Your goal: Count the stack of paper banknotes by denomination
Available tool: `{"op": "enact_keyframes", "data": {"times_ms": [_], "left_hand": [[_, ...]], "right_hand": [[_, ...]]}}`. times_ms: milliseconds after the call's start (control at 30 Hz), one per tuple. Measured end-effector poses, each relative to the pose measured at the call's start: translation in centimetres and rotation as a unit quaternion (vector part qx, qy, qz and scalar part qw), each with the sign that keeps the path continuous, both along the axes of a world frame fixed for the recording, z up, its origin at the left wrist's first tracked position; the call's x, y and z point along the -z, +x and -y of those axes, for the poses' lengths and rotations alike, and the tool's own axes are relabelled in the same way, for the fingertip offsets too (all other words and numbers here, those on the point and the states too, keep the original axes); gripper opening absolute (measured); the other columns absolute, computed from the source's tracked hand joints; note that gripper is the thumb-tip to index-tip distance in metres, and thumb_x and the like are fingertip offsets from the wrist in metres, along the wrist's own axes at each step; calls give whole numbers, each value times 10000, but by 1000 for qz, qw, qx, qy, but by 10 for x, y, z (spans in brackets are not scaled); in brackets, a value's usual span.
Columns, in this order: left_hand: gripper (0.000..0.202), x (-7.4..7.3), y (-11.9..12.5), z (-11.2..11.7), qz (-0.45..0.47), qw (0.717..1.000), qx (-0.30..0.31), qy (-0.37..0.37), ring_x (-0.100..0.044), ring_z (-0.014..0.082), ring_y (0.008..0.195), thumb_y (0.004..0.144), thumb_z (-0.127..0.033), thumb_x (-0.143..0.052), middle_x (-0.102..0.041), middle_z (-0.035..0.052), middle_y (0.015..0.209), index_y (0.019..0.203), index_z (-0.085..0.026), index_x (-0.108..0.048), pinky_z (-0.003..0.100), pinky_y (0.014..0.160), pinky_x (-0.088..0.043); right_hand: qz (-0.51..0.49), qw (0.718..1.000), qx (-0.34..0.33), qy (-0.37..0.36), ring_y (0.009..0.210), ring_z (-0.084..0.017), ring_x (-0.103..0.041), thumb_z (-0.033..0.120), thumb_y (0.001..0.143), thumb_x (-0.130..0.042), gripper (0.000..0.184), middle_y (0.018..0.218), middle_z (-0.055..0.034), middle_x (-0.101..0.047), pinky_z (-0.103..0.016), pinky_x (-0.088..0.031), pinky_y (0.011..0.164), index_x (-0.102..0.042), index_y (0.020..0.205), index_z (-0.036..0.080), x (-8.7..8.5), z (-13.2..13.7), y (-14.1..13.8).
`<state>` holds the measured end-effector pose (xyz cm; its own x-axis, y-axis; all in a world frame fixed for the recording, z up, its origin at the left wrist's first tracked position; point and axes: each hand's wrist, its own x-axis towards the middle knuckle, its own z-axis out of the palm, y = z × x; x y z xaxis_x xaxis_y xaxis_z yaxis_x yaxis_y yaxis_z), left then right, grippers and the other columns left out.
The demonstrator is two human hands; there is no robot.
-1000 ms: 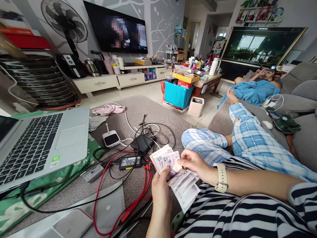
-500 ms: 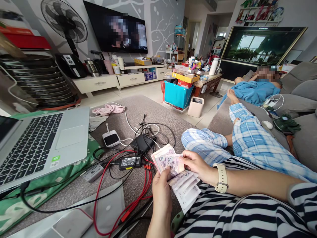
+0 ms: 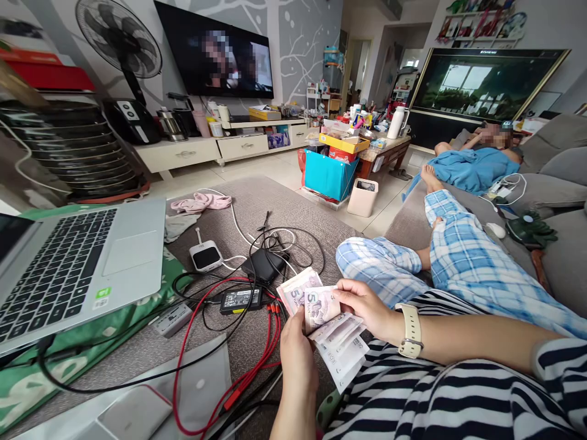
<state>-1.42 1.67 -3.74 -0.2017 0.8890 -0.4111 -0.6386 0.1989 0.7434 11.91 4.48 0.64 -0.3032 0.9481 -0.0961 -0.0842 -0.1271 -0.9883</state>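
The left hand point(image 3: 297, 354) gripped a fanned stack of banknotes point(image 3: 330, 342) above the lap, just beside the red cables point(image 3: 263, 360) on the grey rug point(image 3: 275, 195), while the right hand point(image 3: 367, 305) pinched the top note point(image 3: 321, 304) between thumb and fingers.

I'm holding the banknotes point(image 3: 321, 318) over my lap, my left hand point(image 3: 298, 360) gripping them from below and my right hand point(image 3: 362, 305) pinching the top one from the right. Just beyond them the power adapter point(image 3: 241, 299) is lying among cables point(image 3: 270, 333) on the cloth surface point(image 3: 275, 195). The laptop point(image 3: 77, 263) is sitting to the left, and the television point(image 3: 215, 55) is hanging on the wall far behind.
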Motion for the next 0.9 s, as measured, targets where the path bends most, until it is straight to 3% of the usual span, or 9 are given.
{"op": "enact_keyframes", "data": {"times_ms": [400, 900], "left_hand": [[405, -3, 0, 0, 19, 1000, 12, 1, -655, 255, 901, 697, -378, -628, -708, 119, 949, 981, -92, -676, 355, 820, -485], [387, -9, -1, 1, 19, 1000, 13, -12, -664, 248, 845, 689, -339, -619, -709, 120, 925, 977, -85, -667, 349, 752, -508]], "right_hand": [[23, 1000, -6, 18, 482, -69, -294, 425, 785, -606, 290, 540, 62, -362, -223, -187, 447, -518, 701, 161, -7, 3, -1], [-3, 1000, -12, -23, 424, -50, -286, 430, 762, -622, 289, 517, 75, -364, -201, -167, 399, -529, 716, 160, -4, 2, -1]]}}
